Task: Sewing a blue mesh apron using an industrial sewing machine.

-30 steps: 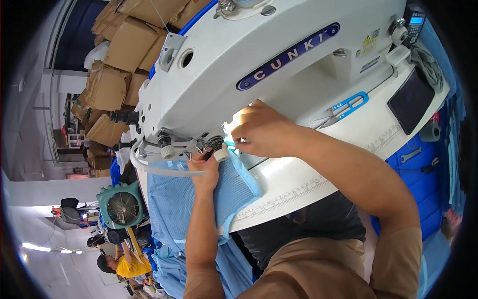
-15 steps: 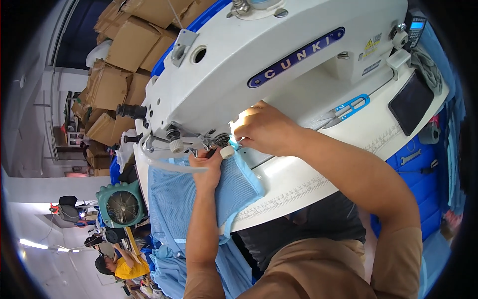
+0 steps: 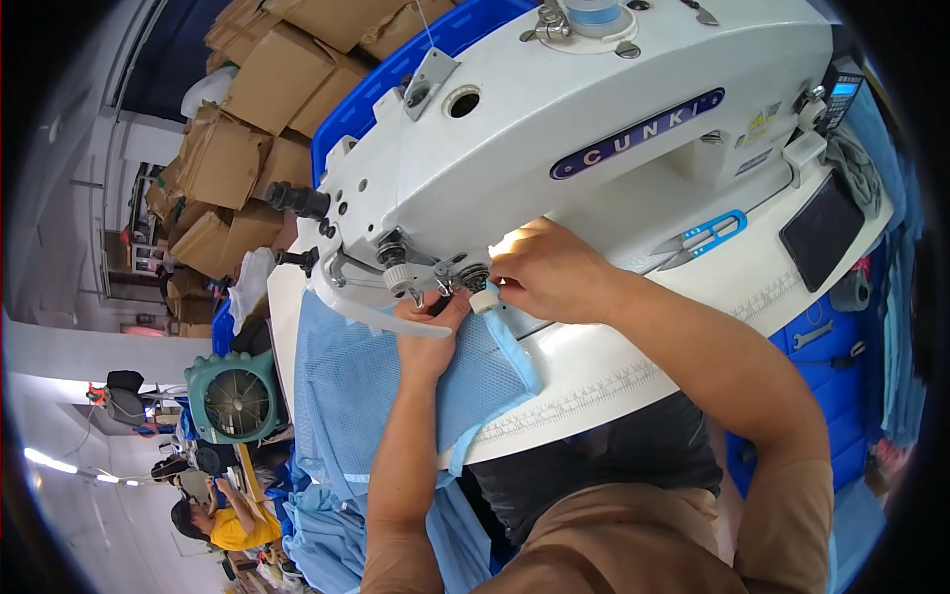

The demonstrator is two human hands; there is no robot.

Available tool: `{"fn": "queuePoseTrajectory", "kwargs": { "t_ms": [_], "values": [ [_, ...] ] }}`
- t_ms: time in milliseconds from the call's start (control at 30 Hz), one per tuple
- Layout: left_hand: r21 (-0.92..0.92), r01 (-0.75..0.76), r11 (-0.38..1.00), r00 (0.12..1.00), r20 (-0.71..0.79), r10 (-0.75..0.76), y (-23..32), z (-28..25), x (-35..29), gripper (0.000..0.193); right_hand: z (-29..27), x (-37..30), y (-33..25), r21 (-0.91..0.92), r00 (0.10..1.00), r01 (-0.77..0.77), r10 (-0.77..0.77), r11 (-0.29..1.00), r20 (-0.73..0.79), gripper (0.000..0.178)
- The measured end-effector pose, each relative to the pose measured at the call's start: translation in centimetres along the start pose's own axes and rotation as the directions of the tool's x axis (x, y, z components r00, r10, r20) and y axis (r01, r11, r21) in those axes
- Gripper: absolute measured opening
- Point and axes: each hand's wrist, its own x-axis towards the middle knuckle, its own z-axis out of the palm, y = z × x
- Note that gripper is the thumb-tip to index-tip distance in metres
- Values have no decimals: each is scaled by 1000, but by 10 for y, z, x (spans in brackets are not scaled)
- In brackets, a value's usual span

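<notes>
A white sewing machine (image 3: 653, 129) spans the upper middle of the view. Light blue mesh fabric (image 3: 381, 386) lies under its head end and drapes over the table's near edge. My left hand (image 3: 430, 335) grips the fabric just below the tension dial, its fingertips partly hidden by machine parts. My right hand (image 3: 549, 269) is closed beside the lit needle area, with thumb and fingers pinched on the end of a blue edging strip (image 3: 515, 354) along the fabric's border. The needle itself is hidden behind the hands and the machine head.
Blue-handled thread snips (image 3: 714, 235) and a dark phone (image 3: 821, 233) lie on the white table (image 3: 584, 381), right of my hands. A wrench (image 3: 813, 335) rests on blue material at right. Cardboard boxes (image 3: 223, 163), a green fan (image 3: 237, 401) and a person in yellow (image 3: 242, 525) are at left.
My view has shifted, so the machine and both hands appear farther right and slightly lower. Both hands keep nearly the same place at the machine, still holding the fabric and its strip.
</notes>
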Motion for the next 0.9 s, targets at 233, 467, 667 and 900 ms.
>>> {"fn": "queuePoseTrajectory", "kwargs": {
  "t_ms": [233,467,667,900],
  "values": [
    [-5,-24,1000,1000,10,24,6,1,-1,20,-3,5,-1,61,999,-14,11,998,46,10],
    [84,11,996,999,40,-14,3,-4,-2,27,-6,6,-7,-19,997,-30,31,999,66,8],
    [-31,-23,999,999,27,23,22,2,-4,18,-8,2,-7,59,999,-13,10,998,48,12],
    [-10,2,1000,997,81,-1,16,-3,-1,23,-15,4,-13,70,997,-38,34,997,69,10]
  ]
}}
